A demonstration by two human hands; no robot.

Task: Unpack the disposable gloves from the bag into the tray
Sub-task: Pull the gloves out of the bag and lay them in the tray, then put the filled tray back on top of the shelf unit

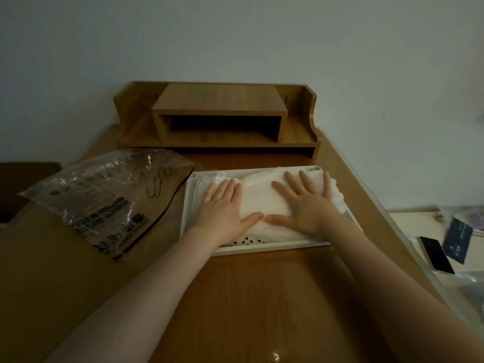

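Observation:
A stack of thin white disposable gloves [262, 203] lies inside a white perforated plastic tray [275, 244] in the middle of the wooden table. My left hand [225, 205] presses flat on the left part of the stack, fingers straight. My right hand [306, 203] presses flat on the right part, fingers spread. The two thumbs nearly meet at the front of the stack. The clear printed plastic bag [104, 195] lies crumpled and flat to the left of the tray, apart from both hands.
A wooden desk organiser [217, 119] stands at the back against the wall. To the right, on a lower white surface, lie a phone [436, 255] and a dark blue card [457, 239]. A dark object [15, 189] sits at the far left.

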